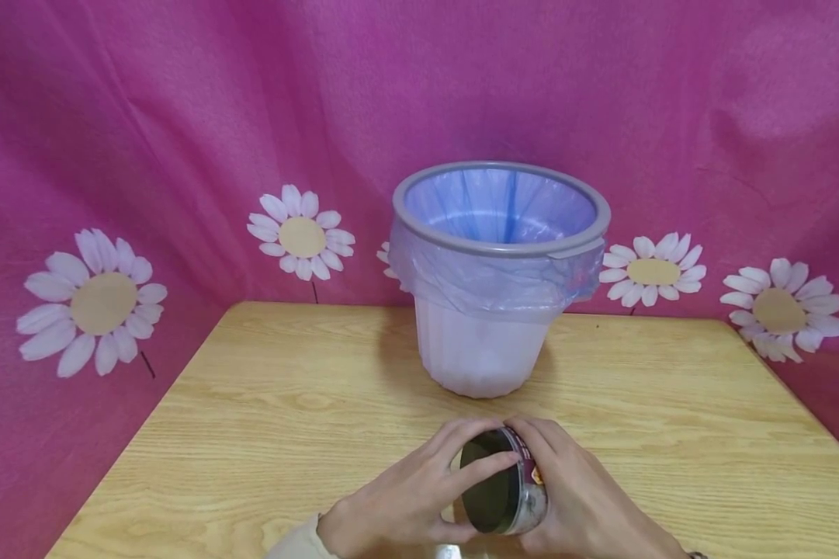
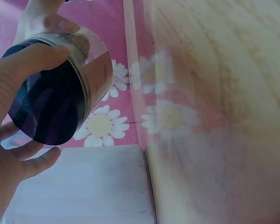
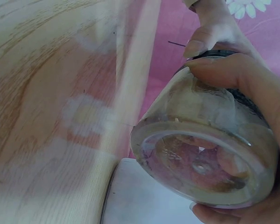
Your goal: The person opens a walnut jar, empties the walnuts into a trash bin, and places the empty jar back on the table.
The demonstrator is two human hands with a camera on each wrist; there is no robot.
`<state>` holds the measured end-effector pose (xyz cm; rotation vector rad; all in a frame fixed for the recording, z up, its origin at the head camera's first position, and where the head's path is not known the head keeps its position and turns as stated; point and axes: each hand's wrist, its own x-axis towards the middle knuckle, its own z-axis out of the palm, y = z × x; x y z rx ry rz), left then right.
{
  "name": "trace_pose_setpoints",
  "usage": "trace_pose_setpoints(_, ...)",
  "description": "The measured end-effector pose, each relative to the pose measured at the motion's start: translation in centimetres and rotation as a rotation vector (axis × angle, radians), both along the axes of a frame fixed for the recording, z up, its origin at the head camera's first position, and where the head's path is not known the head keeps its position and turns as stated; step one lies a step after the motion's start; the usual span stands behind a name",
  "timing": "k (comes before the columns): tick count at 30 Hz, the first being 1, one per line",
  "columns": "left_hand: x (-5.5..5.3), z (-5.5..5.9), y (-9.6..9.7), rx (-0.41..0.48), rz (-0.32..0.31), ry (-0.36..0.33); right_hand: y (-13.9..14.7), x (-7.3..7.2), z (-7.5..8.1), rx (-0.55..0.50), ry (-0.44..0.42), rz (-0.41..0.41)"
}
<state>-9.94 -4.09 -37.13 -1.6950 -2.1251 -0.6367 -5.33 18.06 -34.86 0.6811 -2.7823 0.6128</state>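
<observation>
Both hands are on a round jar (image 1: pixel 533 505) with clear walls, a dark lid (image 1: pixel 492 501) and a printed label, tilted onto its side above the table. My left hand (image 1: pixel 408 485) holds the lid side, its fingers and thumb spread around the rim; the left wrist view shows the dark lid (image 2: pixel 49 109) face-on. On the body side, my right hand (image 1: pixel 576 481) grips the jar, thumb along the wall. The clear bottom (image 3: pixel 200 165) faces the right wrist camera. What the jar contains is hard to make out.
Beyond the hands, a white bin (image 1: pixel 482 349) with a grey rim and a bluish liner stands on the wooden table (image 1: pixel 272 404). Behind hangs a pink cloth (image 1: pixel 363 93) with white daisies. A pale smooth surface (image 2: pixel 98 186) shows low in the left wrist view.
</observation>
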Motion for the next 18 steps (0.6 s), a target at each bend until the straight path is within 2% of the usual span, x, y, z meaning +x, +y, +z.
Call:
trace_pose_setpoints(4,0.05,-0.13,-0.05,0.003,0.007,-0.001,-0.03,0.02,0.12,-0.01,-0.082,-0.012)
trace_pose_setpoints(6,0.07,-0.16,-0.09,0.002,0.005,-0.018,-0.04,0.05,0.11,-0.017,-0.094,-0.014)
trace_pose_setpoints(13,-0.12,-0.06,-0.26,0.007,0.007,0.007,-0.17,0.01,-0.08,-0.017,-0.027,-0.003)
trace_pose_setpoints(18,-0.09,-0.11,-0.18,0.002,0.002,-0.02,-0.07,0.0,-0.14,-0.009,0.011,0.007)
